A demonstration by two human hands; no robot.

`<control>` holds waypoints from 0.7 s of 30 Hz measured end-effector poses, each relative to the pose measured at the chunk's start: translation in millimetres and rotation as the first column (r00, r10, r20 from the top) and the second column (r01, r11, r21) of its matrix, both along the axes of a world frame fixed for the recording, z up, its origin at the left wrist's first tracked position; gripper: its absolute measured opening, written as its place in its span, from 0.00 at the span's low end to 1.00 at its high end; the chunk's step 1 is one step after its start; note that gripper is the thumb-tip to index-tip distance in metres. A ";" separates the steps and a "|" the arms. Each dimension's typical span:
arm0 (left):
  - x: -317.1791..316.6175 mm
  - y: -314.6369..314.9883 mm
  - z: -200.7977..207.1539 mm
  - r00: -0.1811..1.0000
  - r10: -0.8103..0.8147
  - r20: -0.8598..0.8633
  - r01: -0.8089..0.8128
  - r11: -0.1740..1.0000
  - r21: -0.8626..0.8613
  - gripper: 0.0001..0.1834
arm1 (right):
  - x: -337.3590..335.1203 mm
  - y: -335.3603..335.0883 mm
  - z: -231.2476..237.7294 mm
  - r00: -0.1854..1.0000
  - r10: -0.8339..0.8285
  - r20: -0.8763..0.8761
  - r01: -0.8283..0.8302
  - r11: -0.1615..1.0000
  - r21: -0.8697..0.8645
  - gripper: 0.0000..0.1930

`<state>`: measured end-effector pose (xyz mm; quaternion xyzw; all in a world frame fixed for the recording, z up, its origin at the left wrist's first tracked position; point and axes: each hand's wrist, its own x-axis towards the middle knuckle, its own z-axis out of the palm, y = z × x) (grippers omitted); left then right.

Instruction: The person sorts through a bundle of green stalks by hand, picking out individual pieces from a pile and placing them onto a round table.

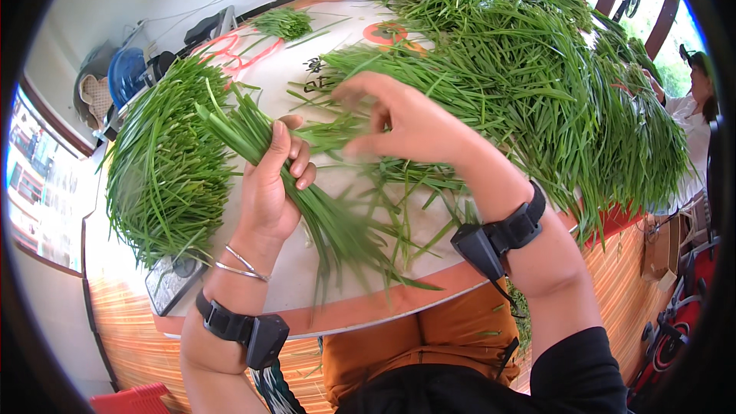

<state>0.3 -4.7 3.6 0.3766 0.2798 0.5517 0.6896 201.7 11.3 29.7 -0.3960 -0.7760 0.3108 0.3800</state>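
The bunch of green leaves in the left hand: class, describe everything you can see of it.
The bunch of green leaves has long, thin blades, roughly aligned. The left hand is wrapped around it. It slants from upper left to lower right over the white table, its lower part fanning out and blurred. No tie shows, though the hand hides part. Whether its lower tips touch the table is unclear.

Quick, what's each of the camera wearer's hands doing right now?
Left hand: closed around a bunch of long green leaves.
Right hand: open, blurred, nothing visible in it.
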 end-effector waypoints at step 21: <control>-87.7 28.1 74.4 0.866 -0.075 0.494 -0.002 0.988 0.152 0.12 | 97.7 32.1 20.8 0.824 -0.361 -0.436 0.408 0.913 0.016 0.09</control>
